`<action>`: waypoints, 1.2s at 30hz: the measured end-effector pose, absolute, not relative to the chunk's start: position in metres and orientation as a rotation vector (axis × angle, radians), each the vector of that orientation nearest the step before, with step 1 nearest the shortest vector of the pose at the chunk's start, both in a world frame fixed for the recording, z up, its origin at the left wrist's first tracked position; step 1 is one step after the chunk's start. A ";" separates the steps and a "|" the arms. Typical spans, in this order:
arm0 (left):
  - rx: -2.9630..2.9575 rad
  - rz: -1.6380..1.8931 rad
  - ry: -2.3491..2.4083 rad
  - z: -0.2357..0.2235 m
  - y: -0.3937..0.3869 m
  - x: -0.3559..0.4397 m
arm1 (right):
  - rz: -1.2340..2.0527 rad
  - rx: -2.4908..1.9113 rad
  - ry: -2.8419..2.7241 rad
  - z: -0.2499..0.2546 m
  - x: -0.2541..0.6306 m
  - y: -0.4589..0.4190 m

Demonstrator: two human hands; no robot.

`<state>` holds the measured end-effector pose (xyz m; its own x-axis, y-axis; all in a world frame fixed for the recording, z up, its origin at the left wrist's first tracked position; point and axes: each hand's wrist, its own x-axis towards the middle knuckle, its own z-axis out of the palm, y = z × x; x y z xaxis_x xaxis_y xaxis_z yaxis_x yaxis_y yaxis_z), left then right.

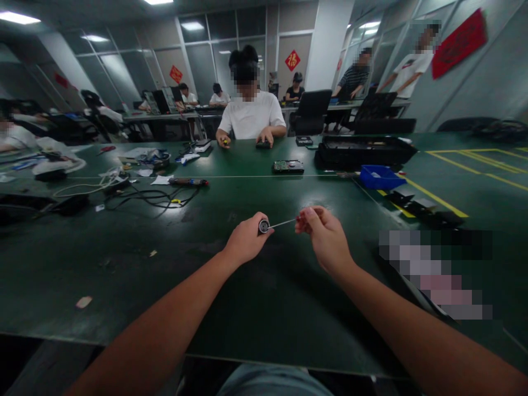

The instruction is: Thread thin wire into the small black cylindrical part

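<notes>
My left hand [245, 242] is closed around a small dark cylindrical part [264, 226], whose round end with a silvery ring faces me. From my right hand [328, 239] a thin metal shaft, like that of a slim screwdriver [284, 223], runs left to the edge of this round end. Something reddish shows between the right fingertips, which pinch that tool; most of its handle is hidden. Whether the tip sits inside the part or only touches it, I cannot tell. Both hands are above the green table [264, 308].
Ahead lies a hard drive [287, 166] with its circuit board showing. To the right are a blue bin [381, 177] and a long black tray [365, 151]. Cables [160, 198] and an electric screwdriver [187, 182] lie left. A co-worker [251, 113] sits opposite.
</notes>
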<state>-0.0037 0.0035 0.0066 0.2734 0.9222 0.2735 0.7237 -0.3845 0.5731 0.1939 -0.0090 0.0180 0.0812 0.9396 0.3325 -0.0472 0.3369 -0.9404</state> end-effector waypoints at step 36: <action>2.330 0.483 1.566 0.003 0.003 -0.001 | 0.349 -1.215 -1.896 0.035 0.191 -0.028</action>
<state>-0.0010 0.0029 0.0027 0.3521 0.9291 0.1128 0.8313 -0.3659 0.4184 0.1909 -0.0285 0.0350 -0.1813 0.8483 0.4975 0.6157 0.4924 -0.6152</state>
